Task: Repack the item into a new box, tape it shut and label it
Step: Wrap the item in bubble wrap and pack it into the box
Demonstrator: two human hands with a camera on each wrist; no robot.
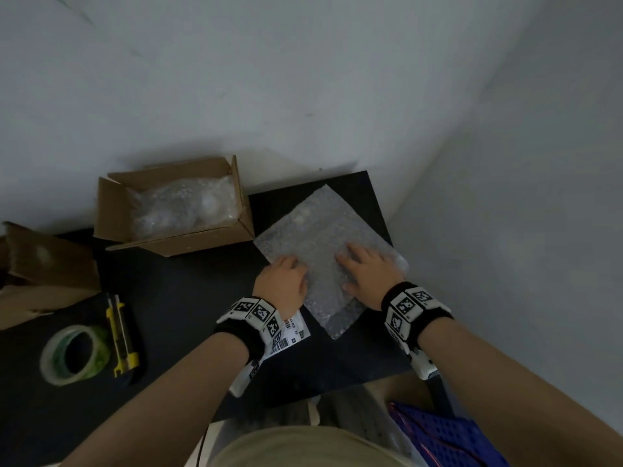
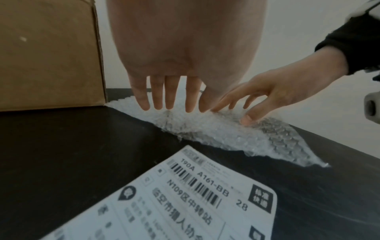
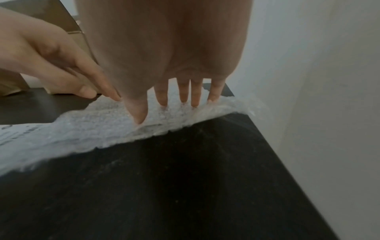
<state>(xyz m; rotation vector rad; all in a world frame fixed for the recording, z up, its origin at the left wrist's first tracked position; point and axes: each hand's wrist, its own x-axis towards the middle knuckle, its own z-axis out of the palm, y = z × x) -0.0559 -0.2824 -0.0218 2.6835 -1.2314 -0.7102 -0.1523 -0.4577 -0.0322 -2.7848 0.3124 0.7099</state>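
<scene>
A sheet of bubble wrap (image 1: 320, 230) (image 2: 216, 133) (image 3: 92, 126) lies flat on the black table (image 1: 188, 298) at its far right. My left hand (image 1: 286, 274) (image 2: 168, 105) rests on the sheet's left edge with straight fingers. My right hand (image 1: 360, 264) (image 3: 174, 100) presses on its right side, fingers spread. Neither hand holds anything. An open cardboard box (image 1: 175, 244) (image 2: 51, 56) stands to the left of the sheet with a bubble-wrapped item (image 1: 182, 207) inside. A printed shipping label (image 1: 296, 332) (image 2: 185, 203) lies under my left wrist.
A roll of clear tape (image 1: 76, 355) and a yellow utility knife (image 1: 121, 335) lie at the table's front left. Another cardboard box (image 1: 43, 274) sits at the far left. White walls close in behind and on the right. A blue crate (image 1: 448, 436) is below the table's front edge.
</scene>
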